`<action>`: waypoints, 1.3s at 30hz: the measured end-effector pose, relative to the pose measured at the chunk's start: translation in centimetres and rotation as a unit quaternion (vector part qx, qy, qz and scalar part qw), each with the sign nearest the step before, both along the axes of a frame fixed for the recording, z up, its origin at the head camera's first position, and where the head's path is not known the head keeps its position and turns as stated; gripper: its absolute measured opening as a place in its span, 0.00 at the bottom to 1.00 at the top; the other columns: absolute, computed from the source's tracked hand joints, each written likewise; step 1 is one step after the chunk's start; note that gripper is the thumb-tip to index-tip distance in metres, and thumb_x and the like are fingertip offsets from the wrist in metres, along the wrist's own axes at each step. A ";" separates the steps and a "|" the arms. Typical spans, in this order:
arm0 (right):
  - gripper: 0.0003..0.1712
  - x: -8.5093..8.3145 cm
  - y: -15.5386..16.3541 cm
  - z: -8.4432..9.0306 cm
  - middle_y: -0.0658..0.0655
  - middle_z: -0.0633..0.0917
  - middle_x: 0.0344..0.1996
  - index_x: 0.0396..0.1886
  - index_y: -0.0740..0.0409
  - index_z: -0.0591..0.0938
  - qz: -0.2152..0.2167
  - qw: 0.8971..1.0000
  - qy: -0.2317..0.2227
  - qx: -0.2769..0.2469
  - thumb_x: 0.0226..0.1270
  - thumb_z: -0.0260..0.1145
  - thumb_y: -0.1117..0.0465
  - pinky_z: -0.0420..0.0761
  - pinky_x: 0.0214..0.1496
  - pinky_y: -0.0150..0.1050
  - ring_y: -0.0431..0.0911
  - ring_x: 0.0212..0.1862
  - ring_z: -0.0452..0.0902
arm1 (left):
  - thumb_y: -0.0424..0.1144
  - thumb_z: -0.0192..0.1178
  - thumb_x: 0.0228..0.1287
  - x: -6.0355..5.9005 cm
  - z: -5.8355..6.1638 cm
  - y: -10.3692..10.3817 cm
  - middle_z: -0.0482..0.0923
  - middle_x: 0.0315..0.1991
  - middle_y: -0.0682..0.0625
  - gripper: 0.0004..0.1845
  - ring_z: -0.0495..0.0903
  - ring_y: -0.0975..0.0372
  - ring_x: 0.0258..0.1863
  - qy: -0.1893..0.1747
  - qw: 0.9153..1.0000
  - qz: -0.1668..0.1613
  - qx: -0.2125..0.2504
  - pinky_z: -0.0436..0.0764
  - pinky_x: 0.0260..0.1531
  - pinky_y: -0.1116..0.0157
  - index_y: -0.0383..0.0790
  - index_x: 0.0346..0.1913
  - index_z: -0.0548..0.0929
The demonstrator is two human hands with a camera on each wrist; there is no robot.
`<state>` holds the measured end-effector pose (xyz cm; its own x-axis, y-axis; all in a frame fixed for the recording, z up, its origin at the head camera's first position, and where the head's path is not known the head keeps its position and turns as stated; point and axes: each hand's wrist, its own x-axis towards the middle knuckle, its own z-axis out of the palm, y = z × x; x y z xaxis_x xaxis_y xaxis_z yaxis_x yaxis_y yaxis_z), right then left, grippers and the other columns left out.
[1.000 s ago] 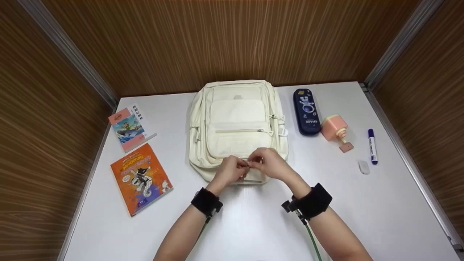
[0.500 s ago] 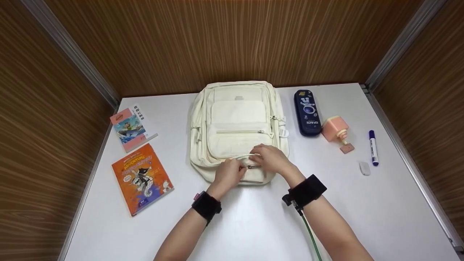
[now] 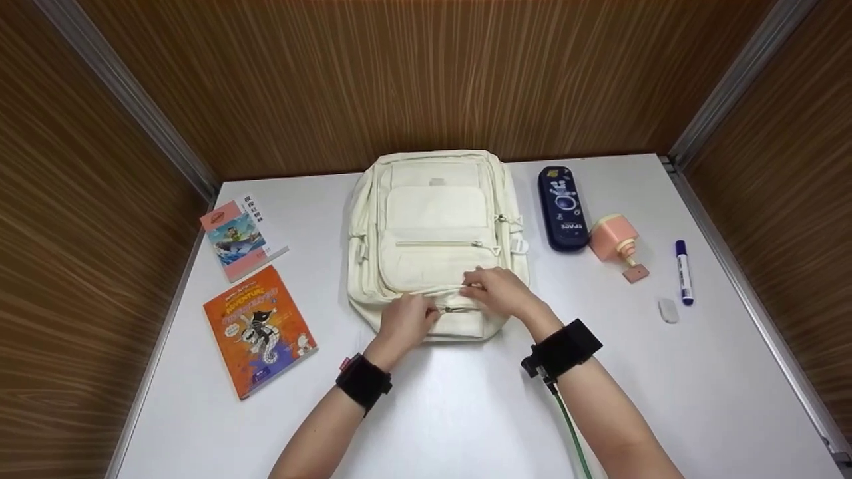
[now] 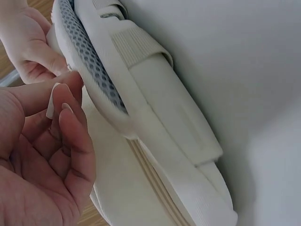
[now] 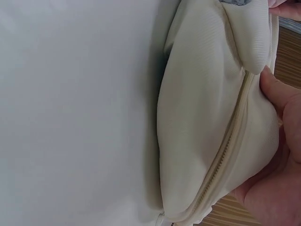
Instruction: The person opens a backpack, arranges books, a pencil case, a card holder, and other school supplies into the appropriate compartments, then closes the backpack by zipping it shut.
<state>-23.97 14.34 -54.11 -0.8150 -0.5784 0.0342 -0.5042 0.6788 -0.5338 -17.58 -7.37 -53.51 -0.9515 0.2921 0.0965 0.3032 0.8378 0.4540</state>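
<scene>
A cream backpack (image 3: 436,206) lies flat on the table, its front pockets facing up. At its near edge, my left hand (image 3: 405,322) pinches a small zipper pull between thumb and curled fingers, mostly hidden by the fingertips. Just right of those fingers shows a short stretch of zipper (image 3: 462,309). My right hand (image 3: 499,291) grips the fabric above that zipper, near the right corner. In the right wrist view, its thumb lies against the cream cloth beside a zipper track (image 5: 225,146). Grey mesh padding (image 4: 91,59) shows along the bag in the left wrist view.
Left of the bag lie a pink-and-blue book (image 3: 236,236) and an orange book (image 3: 261,331). To the right are a dark blue pencil case (image 3: 563,209), a pink cube-shaped item (image 3: 614,238), a blue-capped marker (image 3: 684,273) and a whitish eraser (image 3: 667,311).
From close beside the right hand, my left hand has moved left along the bag's near edge. My right hand has gone from the meeting point onto the fabric above the zipper.
</scene>
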 end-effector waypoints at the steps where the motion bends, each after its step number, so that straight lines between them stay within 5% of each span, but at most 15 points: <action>1: 0.12 0.0 0.0 0.0 0.59 0.86 0.47 0.38 0.54 0.87 -0.002 1.000 -0.005 -0.001 0.69 0.65 0.52 0.77 0.54 0.52 0.57 0.52 0.81 | 0.38 0.68 0.60 0.0 0.0 -0.2 0.80 0.21 0.55 0.06 0.79 0.60 0.21 0.001 1.000 -0.001 -0.001 0.76 0.22 0.61 0.46 0.25 0.88; 4: 0.11 0.0 0.1 -0.1 0.62 0.81 0.56 0.39 0.55 0.87 -0.001 1.000 -0.016 -0.006 0.69 0.66 0.53 0.71 0.63 0.54 0.62 0.62 0.73 | 0.38 0.68 0.60 0.0 0.1 -1.1 0.77 0.17 0.57 0.08 0.74 0.63 0.17 -0.006 1.000 -0.006 0.000 0.73 0.19 0.63 0.47 0.23 0.87; 13: 0.12 -0.1 0.1 0.0 0.62 0.81 0.55 0.41 0.59 0.88 0.008 0.999 -0.034 -0.008 0.68 0.67 0.55 0.66 0.66 0.56 0.64 0.63 0.69 | 0.40 0.71 0.58 -0.4 0.7 -3.9 0.87 0.32 0.55 0.03 0.80 0.61 0.23 -0.032 0.999 -0.009 -0.005 0.75 0.21 0.62 0.51 0.35 0.92; 25: 0.11 0.0 -0.1 0.0 0.62 0.82 0.53 0.39 0.59 0.89 -0.005 0.999 -0.045 -0.019 0.67 0.67 0.57 0.64 0.67 0.55 0.63 0.64 0.69 | 0.38 0.70 0.56 -0.9 0.9 -6.7 0.82 0.21 0.55 0.02 0.73 0.63 0.17 -0.028 0.999 0.005 -0.031 0.71 0.18 0.60 0.49 0.29 0.92; 36: 0.11 0.0 0.1 0.0 0.61 0.83 0.52 0.40 0.61 0.89 -0.007 1.000 -0.021 -0.008 0.68 0.67 0.58 0.66 0.66 0.54 0.63 0.63 0.71 | 0.34 0.69 0.54 -1.1 1.6 -9.7 0.87 0.36 0.48 0.10 0.83 0.51 0.30 -0.055 0.997 0.043 -0.040 0.76 0.25 0.53 0.52 0.38 0.92; 39: 0.10 0.3 -0.1 0.2 0.61 0.83 0.52 0.34 0.60 0.89 -0.010 1.000 -0.013 0.008 0.68 0.67 0.57 0.68 0.64 0.55 0.63 0.62 0.71 | 0.35 0.70 0.56 -0.6 1.4 -10.1 0.87 0.39 0.49 0.09 0.84 0.50 0.35 -0.070 0.997 0.030 -0.032 0.78 0.29 0.52 0.50 0.39 0.92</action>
